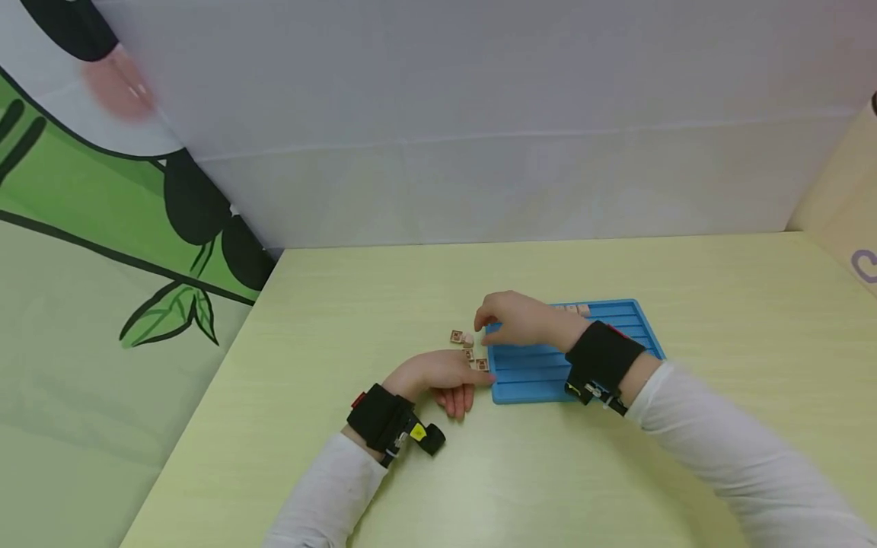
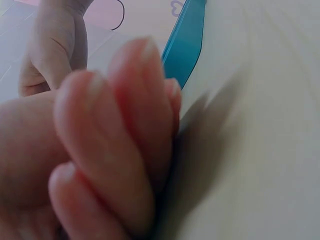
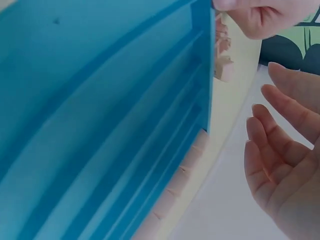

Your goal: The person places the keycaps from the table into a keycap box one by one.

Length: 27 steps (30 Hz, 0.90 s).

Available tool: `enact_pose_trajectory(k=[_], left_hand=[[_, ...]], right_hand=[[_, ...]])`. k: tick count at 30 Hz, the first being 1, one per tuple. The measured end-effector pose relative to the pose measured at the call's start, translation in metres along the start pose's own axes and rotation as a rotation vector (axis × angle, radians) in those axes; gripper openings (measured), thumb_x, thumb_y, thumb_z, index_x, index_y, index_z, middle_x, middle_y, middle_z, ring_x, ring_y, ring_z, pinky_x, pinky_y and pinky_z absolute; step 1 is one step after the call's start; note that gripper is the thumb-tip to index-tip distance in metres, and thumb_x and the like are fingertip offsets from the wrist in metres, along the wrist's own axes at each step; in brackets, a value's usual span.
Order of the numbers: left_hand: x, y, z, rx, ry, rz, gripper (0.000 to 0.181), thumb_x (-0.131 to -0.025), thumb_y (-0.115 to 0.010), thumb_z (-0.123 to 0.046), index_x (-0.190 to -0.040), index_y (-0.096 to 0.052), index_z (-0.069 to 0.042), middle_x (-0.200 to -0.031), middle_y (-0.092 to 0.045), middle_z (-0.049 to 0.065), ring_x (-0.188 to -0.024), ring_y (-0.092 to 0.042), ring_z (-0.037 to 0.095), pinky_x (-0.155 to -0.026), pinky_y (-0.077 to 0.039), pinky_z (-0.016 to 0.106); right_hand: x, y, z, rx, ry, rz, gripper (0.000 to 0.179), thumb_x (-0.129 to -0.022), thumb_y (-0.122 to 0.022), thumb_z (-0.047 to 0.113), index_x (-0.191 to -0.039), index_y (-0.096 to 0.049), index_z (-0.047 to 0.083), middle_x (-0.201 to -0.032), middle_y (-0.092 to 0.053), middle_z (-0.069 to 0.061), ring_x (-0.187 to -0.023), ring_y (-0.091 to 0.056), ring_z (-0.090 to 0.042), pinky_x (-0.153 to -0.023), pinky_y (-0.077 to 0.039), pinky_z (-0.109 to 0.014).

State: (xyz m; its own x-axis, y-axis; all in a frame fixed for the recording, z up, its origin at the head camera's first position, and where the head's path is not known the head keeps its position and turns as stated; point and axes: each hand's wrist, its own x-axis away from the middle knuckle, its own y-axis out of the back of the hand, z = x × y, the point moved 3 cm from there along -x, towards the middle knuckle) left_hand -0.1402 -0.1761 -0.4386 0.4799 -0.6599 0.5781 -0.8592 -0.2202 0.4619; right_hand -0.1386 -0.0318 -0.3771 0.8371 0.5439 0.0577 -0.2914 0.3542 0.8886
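Observation:
A blue ridged tray (image 1: 530, 374) lies on the table. My left hand (image 1: 445, 377) is at its near left corner, a digit reaching the tray's left rim; the other fingers curve loosely and hold nothing visible. Small wooden tiles (image 1: 483, 364) with dark marks lie between that hand and the tray, partly covered by it. My right hand (image 1: 524, 318) hovers over the tray's far left part. Its fingers (image 3: 280, 145) are spread and gently bent, with nothing between them. A row of wooden tiles (image 3: 165, 202) sits along the tray's far edge, partly hidden by the right hand.
The pale table (image 1: 384, 304) meets a white wall covering (image 1: 479, 190) at the back. To the left hangs a printed cloth (image 1: 123, 205) with green and black shapes. A cream panel (image 1: 843, 198) borders the table at the right.

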Motion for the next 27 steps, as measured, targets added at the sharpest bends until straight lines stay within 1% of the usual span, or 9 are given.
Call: enact_pose_trajectory(k=[2, 8, 14, 21, 27], left_hand=[[-0.001, 0.001, 0.000, 0.000, 0.000, -0.004, 0.055, -0.096, -0.050, -0.042, -0.057, -0.065, -0.006, -0.048, -0.061, 0.001, -0.035, -0.052, 0.008, -0.039, -0.040, 0.018], [-0.004, 0.002, -0.001, 0.005, -0.002, -0.002, 0.055, -0.097, -0.049, -0.042, -0.057, -0.065, -0.006, -0.048, -0.061, 0.001, -0.036, -0.053, 0.008, -0.039, -0.040, 0.018], [-0.007, 0.003, -0.003, 0.021, -0.015, 0.008, 0.055, -0.098, -0.048, -0.040, -0.057, -0.064, -0.006, -0.048, -0.060, 0.001, -0.036, -0.053, 0.008, -0.039, -0.040, 0.019], [-0.011, 0.005, -0.006, 0.032, -0.009, 0.007, 0.055, -0.098, -0.047, -0.040, -0.057, -0.064, -0.007, -0.048, -0.060, 0.001, -0.036, -0.053, 0.007, -0.039, -0.040, 0.018], [-0.014, 0.007, -0.008, 0.039, 0.002, -0.001, 0.055, -0.098, -0.047, -0.039, -0.057, -0.063, -0.007, -0.047, -0.060, 0.001, -0.036, -0.053, 0.007, -0.039, -0.040, 0.019]], right_hand=[[-0.001, -0.004, -0.001, 0.000, -0.011, 0.024, 0.021, -0.088, -0.067, 0.015, -0.107, -0.068, 0.005, -0.105, -0.062, -0.009, -0.098, -0.058, -0.024, -0.088, -0.049, -0.036], [-0.004, -0.012, -0.005, 0.006, -0.002, 0.086, 0.022, -0.088, -0.067, 0.017, -0.107, -0.069, 0.006, -0.101, -0.061, -0.007, -0.095, -0.058, -0.021, -0.085, -0.049, -0.034], [-0.006, -0.013, -0.007, 0.022, 0.024, 0.101, 0.021, -0.088, -0.067, 0.016, -0.106, -0.070, 0.006, -0.100, -0.061, -0.007, -0.091, -0.057, -0.020, -0.081, -0.049, -0.032], [-0.011, -0.015, -0.009, 0.006, 0.021, 0.154, 0.019, -0.088, -0.067, 0.018, -0.104, -0.072, 0.007, -0.099, -0.061, -0.005, -0.085, -0.054, -0.015, -0.076, -0.048, -0.028], [-0.015, -0.015, -0.014, 0.030, 0.040, 0.152, 0.015, -0.088, -0.067, 0.016, -0.098, -0.074, 0.008, -0.093, -0.061, -0.003, -0.079, -0.053, -0.012, -0.071, -0.046, -0.025]])
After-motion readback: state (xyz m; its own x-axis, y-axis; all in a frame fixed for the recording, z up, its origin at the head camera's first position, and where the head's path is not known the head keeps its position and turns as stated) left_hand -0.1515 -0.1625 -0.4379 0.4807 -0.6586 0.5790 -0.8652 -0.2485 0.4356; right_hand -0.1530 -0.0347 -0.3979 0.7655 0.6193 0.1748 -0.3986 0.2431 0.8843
